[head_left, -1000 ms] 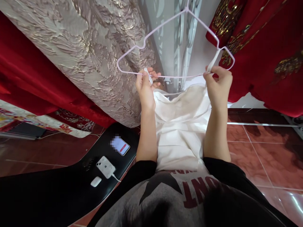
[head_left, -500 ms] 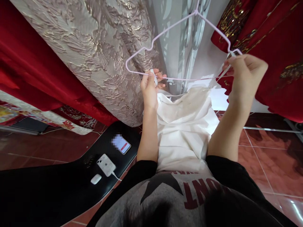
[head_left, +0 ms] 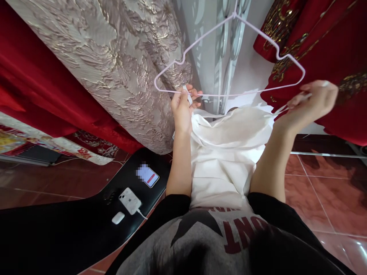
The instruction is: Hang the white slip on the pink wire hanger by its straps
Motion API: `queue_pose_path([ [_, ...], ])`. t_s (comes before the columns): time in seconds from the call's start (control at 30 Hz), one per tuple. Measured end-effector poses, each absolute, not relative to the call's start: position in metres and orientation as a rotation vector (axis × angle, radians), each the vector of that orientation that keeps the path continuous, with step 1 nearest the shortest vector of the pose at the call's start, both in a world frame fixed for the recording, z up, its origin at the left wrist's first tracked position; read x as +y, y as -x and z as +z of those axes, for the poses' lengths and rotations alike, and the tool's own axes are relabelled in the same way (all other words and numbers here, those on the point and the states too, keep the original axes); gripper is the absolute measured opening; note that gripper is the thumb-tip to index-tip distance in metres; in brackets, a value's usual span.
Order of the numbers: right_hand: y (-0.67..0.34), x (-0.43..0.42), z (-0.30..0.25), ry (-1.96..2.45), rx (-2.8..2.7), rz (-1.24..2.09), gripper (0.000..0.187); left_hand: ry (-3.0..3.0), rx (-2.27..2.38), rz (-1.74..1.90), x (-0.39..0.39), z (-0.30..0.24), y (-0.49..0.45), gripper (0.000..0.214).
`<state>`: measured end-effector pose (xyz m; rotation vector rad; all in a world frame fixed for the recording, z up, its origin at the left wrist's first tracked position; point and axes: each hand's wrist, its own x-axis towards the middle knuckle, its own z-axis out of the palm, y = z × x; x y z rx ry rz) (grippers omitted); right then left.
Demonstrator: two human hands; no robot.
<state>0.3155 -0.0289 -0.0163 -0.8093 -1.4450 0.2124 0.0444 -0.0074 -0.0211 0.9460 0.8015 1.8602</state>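
Note:
A pale pink clothes hanger (head_left: 229,94) hangs in front of me. My left hand (head_left: 183,103) pinches its bottom bar near the left corner, with a white strap (head_left: 187,94) of the garment caught between the fingers. Below the bar a white garment (head_left: 223,152) droops toward my lap, its top edge gathered loosely. To the right, my right hand (head_left: 312,99) is closed on the garment's other white strap (head_left: 281,110) and pulls it out sideways, just below the hanger's right corner. This hand is apart from the hanger.
Gold-patterned beige fabric (head_left: 114,68) hangs at left beside red cloth (head_left: 51,80). A red garment with gold beading (head_left: 309,57) hangs at right. On a black bench (head_left: 57,229) lie a lit phone (head_left: 150,177), a white phone with a cable (head_left: 130,200) and a small white case (head_left: 118,218).
My right hand has moved down and right with its strap, away from the hanger's right shoulder. The garment's top edge has stretched wider to the right. My left hand stays in place.

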Motion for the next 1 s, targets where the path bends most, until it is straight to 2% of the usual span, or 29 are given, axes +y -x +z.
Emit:
queue_pose_path([
  [0.27,-0.231,0.024,-0.041,0.882,-1.430,0.155,0.037,-0.991,0.806,1.834,-0.010,-0.022,-0.050,0.016],
  [0.43,-0.233,0.037,-0.053,0.947,-1.310,0.122,0.035,-1.024,0.873,1.908,-0.012,-0.024,-0.027,0.009],
  [0.63,-0.246,0.044,-0.051,0.897,-1.313,0.101,0.035,-1.363,1.045,2.065,-0.020,-0.027,0.018,0.023],
  [0.9,-0.244,0.047,-0.055,0.896,-1.331,0.179,0.038,-1.824,1.246,1.840,-0.014,0.026,0.036,0.003],
  [1.0,-0.243,0.048,-0.055,0.877,-1.322,0.186,0.037,-2.053,1.329,1.759,-0.010,0.045,0.027,0.009],
])
